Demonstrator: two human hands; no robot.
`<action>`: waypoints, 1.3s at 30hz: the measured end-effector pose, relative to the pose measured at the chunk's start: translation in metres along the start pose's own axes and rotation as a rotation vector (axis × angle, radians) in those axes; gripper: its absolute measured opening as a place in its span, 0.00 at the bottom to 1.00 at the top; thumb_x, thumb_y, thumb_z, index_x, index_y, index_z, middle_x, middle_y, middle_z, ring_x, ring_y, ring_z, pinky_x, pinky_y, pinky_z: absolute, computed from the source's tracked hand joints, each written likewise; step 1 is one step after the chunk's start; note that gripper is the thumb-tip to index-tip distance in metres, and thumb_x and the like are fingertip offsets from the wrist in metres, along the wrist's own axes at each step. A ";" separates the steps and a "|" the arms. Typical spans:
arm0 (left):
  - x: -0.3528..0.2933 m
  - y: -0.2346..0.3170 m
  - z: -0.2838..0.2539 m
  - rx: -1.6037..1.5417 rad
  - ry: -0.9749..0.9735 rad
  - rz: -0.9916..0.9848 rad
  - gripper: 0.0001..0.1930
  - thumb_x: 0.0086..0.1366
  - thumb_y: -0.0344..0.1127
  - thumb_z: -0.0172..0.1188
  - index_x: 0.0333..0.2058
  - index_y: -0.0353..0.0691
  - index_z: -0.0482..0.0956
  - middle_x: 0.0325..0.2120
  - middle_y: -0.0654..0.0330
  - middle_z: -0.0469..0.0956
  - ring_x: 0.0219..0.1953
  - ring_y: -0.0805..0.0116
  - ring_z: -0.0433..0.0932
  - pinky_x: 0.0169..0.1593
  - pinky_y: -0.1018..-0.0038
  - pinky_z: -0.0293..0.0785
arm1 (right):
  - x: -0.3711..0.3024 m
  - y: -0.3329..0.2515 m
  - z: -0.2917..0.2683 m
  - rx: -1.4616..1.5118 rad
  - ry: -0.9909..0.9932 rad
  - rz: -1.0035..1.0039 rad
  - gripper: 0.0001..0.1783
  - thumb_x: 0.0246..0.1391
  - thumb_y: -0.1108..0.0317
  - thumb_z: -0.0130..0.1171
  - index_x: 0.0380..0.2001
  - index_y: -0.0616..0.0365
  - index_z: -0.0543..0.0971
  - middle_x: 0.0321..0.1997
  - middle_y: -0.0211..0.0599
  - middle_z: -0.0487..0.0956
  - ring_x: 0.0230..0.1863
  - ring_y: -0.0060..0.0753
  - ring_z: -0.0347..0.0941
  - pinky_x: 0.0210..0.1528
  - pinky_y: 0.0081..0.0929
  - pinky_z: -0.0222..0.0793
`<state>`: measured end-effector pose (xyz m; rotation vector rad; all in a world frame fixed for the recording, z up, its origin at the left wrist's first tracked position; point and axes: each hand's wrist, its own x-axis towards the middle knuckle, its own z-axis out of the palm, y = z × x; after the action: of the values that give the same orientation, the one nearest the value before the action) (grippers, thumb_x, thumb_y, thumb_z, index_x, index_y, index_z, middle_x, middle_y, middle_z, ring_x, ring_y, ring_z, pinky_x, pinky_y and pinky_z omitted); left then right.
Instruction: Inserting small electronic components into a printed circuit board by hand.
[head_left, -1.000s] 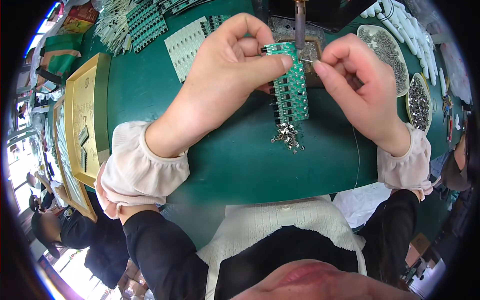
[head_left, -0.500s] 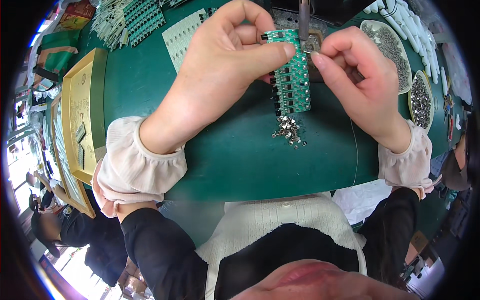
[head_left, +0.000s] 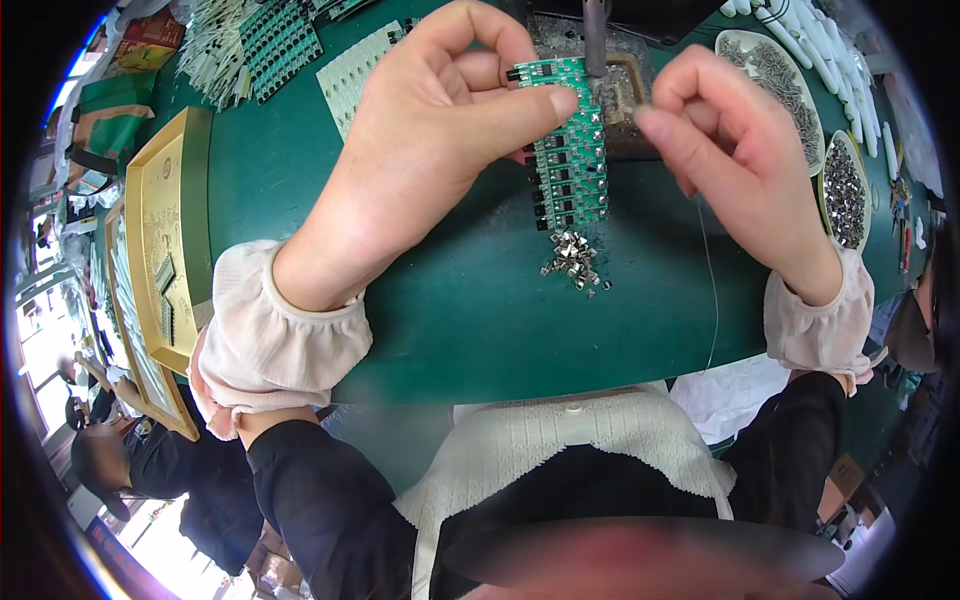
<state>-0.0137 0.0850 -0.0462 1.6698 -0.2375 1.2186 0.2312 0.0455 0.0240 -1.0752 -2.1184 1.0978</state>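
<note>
My left hand (head_left: 430, 120) grips a green circuit board panel (head_left: 572, 182) near its top end, thumb lying over the face. Black components line the panel's left edge, and shiny solder spots run along its right side. Just beyond its upper right corner a metal soldering iron (head_left: 595, 40) points downward. To the right, apart from the panel, my right hand (head_left: 745, 140) is closed in a pinch. A thin solder wire (head_left: 712, 280) trails down from beneath that hand; its end at the fingertips is not visible. Small shiny metal clips (head_left: 572, 262) lie heaped below the panel.
Dishes of screw-like metal pieces (head_left: 765, 75) and small metal parts (head_left: 843, 195) stand right, near white tubes (head_left: 850, 90). More boards (head_left: 280, 50) lie at the far left. A yellow box (head_left: 150, 235) sits on the left. A person (head_left: 110, 460) is at lower left.
My right hand has drawn back to the right from the panel's edge; the metallic tip at its fingers no longer shows. My left hand and the panel have shifted slightly left.
</note>
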 end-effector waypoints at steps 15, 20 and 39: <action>0.025 0.051 0.049 -0.017 0.671 -1.037 0.10 0.65 0.29 0.64 0.39 0.45 0.70 0.31 0.69 0.81 0.32 0.84 0.77 0.36 0.82 0.68 | -0.025 0.017 0.028 -0.241 -0.355 -0.237 0.10 0.47 0.71 0.67 0.31 0.62 0.77 0.32 0.43 0.74 0.36 0.53 0.72 0.39 0.45 0.70; 0.024 0.050 0.045 -0.006 0.705 -1.014 0.11 0.65 0.28 0.64 0.39 0.43 0.70 0.31 0.65 0.82 0.34 0.80 0.79 0.38 0.80 0.72 | -0.021 0.016 0.021 -0.272 -0.293 -0.214 0.09 0.47 0.74 0.67 0.31 0.62 0.77 0.29 0.42 0.76 0.33 0.49 0.75 0.35 0.41 0.71; 0.010 0.043 0.054 0.130 0.516 -1.042 0.07 0.65 0.24 0.63 0.38 0.40 0.73 0.32 0.70 0.79 0.33 0.85 0.76 0.36 0.86 0.71 | -0.006 0.003 0.011 -0.016 0.035 -0.069 0.06 0.53 0.80 0.65 0.36 0.61 0.83 0.35 0.27 0.82 0.30 0.12 0.75 0.24 0.12 0.68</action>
<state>-0.0041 0.0253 -0.0116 1.2110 0.9367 0.7881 0.2282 0.0368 0.0150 -1.0130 -2.1242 1.0243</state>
